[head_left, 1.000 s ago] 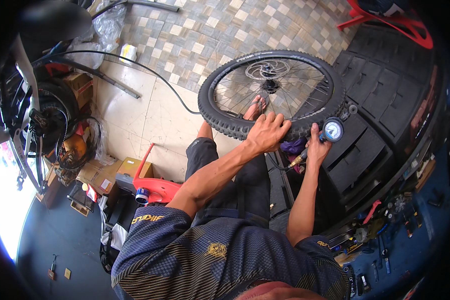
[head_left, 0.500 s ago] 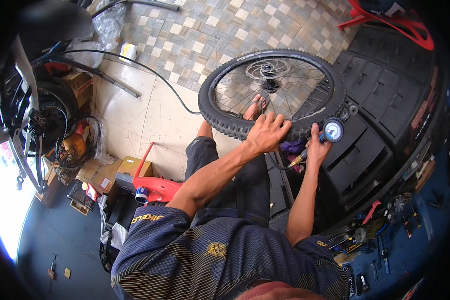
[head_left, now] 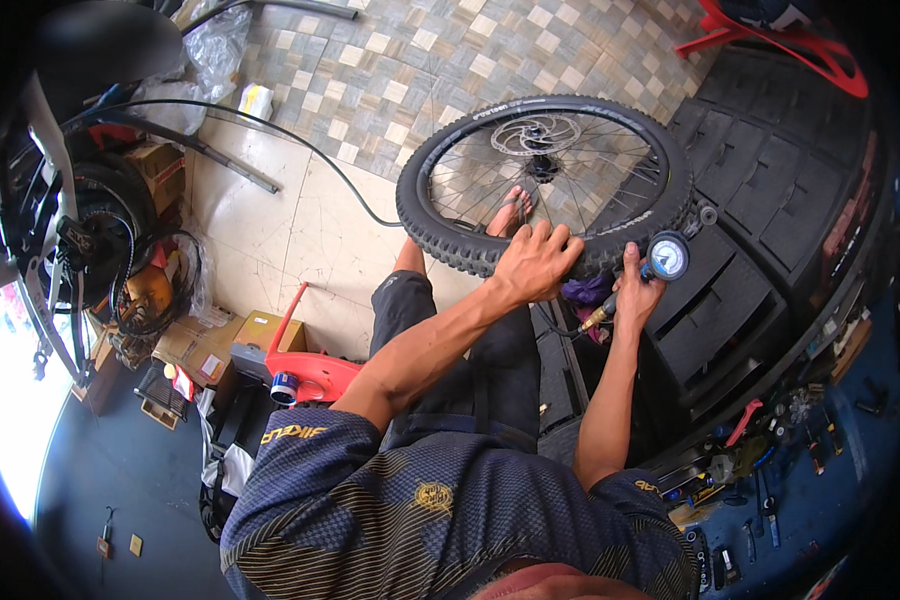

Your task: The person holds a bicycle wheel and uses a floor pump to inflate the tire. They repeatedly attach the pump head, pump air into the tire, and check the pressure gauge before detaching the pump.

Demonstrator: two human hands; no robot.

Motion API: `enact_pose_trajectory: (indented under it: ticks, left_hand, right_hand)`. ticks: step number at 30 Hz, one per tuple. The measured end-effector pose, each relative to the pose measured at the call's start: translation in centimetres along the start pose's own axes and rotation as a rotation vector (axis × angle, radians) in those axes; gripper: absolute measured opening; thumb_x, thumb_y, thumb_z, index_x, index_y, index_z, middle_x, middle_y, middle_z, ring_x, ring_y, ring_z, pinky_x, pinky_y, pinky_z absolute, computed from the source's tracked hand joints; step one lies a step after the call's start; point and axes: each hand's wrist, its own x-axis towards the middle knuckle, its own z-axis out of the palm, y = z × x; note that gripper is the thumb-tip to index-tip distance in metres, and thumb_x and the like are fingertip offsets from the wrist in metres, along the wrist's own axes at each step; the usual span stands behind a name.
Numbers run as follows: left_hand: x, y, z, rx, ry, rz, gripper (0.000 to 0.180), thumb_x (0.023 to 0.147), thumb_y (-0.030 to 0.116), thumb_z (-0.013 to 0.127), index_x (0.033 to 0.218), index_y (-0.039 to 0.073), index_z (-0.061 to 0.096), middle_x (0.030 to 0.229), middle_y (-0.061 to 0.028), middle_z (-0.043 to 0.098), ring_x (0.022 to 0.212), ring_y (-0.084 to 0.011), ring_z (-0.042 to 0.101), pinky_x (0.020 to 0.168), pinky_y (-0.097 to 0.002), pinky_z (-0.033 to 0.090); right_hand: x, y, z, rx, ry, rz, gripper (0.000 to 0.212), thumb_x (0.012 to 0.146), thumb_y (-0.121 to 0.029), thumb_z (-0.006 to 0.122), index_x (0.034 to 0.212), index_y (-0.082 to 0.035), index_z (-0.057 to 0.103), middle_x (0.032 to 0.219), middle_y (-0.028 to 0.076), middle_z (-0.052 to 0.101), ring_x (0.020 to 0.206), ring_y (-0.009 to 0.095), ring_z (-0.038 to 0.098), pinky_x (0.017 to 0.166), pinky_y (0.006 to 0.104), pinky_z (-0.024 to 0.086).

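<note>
A bicycle wheel (head_left: 660, 205) with a knobby black tyre stands tilted in front of me, its brake disc (head_left: 536, 136) and hub facing up. My left hand (head_left: 537, 262) is closed over the tyre's near edge, fingers curled on the tread. Just right of it, my right hand (head_left: 637, 297) grips a tyre inflator (head_left: 667, 258) with a round dial gauge, close to the tyre. A brass-coloured fitting (head_left: 595, 318) and a dark hose hang below that hand. Whether the inflator is joined to the valve cannot be made out.
Black drawer units (head_left: 760, 190) fill the right side, with tools (head_left: 770, 510) on a blue surface behind. A black hose (head_left: 320, 150) runs from the left toward the wheel. Left are a bike frame (head_left: 55, 190), cardboard boxes (head_left: 198, 350) and a red plastic chair (head_left: 315, 378). A purple cloth (head_left: 588, 290) lies below the tyre.
The wheel has turned slightly, shifting the markings on its tyre and its spokes. Both hands keep nearly the same places and grips.
</note>
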Motion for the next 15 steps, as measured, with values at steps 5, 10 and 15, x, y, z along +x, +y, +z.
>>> enact_pose_trajectory:
  ticks: [5, 10, 15]
  left_hand:
    - [-0.04, -0.02, 0.04, 0.01, 0.0, 0.004, 0.053, 0.054, 0.018, 0.081, 0.101, 0.011, 0.058, 0.094, -0.0062, 0.054, 0.089, -0.026, 0.057, 0.07, -0.0374, 0.046]
    - [-0.03, 0.03, -0.07, -0.002, -0.002, 0.002, 0.053, 0.054, 0.018, 0.081, 0.101, 0.011, 0.058, 0.095, -0.0062, 0.054, 0.089, -0.026, 0.057, 0.07, -0.0377, 0.045]
    - [-0.12, 0.06, 0.1, 0.007, 0.002, 0.008, 0.052, 0.055, 0.017, 0.08, 0.102, 0.011, 0.058, 0.095, -0.0064, 0.054, 0.09, -0.0262, 0.057, 0.069, -0.0379, 0.045]
  right_hand:
    - [-0.07, -0.18, 0.05, -0.008, 0.002, -0.008, 0.042, 0.088, -0.032, 0.084, 0.087, -0.006, 0.05, 0.063, 0.001, 0.048, 0.047, 0.01, 0.045, 0.043, 0.0269, 0.04]
    - [-0.02, -0.18, 0.0, 0.004, -0.006, -0.006, 0.042, 0.088, -0.031, 0.084, 0.089, -0.005, 0.051, 0.064, 0.001, 0.048, 0.047, 0.01, 0.045, 0.043, 0.0274, 0.041]
    - [0.02, -0.13, -0.09, -0.002, -0.008, 0.008, 0.042, 0.088, -0.03, 0.084, 0.092, -0.005, 0.05, 0.065, 0.001, 0.049, 0.047, 0.01, 0.045, 0.043, 0.0277, 0.041]
